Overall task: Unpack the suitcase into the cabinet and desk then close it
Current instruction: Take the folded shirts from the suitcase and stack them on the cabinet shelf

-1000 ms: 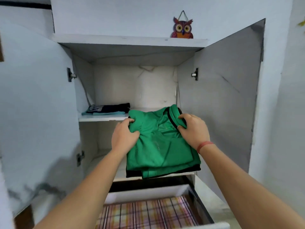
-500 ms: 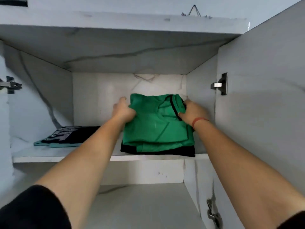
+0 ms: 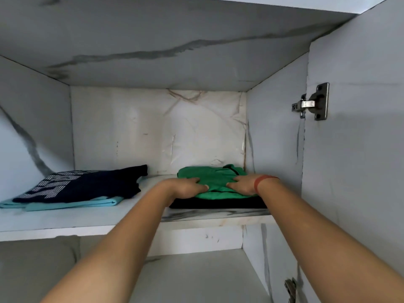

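- Head view looks into the open cabinet (image 3: 275, 132). The green shirt (image 3: 209, 177) lies folded on the upper shelf (image 3: 65, 221), toward the right wall and close to the back panel.
- The left hand (image 3: 185, 188) and right hand (image 3: 243, 185) both rest on top of the shirt, fingers stretched toward each other. They press down rather than clutch. Neither seems to grasp the fabric, though the thumbs are out of sight.
- A black layer (image 3: 218, 203) shows beneath the green at the shelf's front edge. Whether it is the shirt's own hem or a separate garment, I cannot tell.
- Risk: if the fingertips drag as the hands pull back, they could rumple the top fold or slide the stack forward. Its front sits close to the shelf lip, so it could tip onto the lower shelf (image 3: 196, 278).
- Risk: a sideways sweep of the left forearm could catch the navy striped top (image 3: 87, 184), which lies on a light blue garment (image 3: 72, 203) well apart to the left.
- Risk: the door hinge (image 3: 312, 103) juts out beside the right arm. The red wristband (image 3: 263, 182) might snag on it if that arm swings wide.
- Hidden: the suitcase and desk are out of frame, so how much is left to unpack cannot be judged.
- Hidden: the hands cover the middle of the shirt, so the neatness of its fold is hard to make out.
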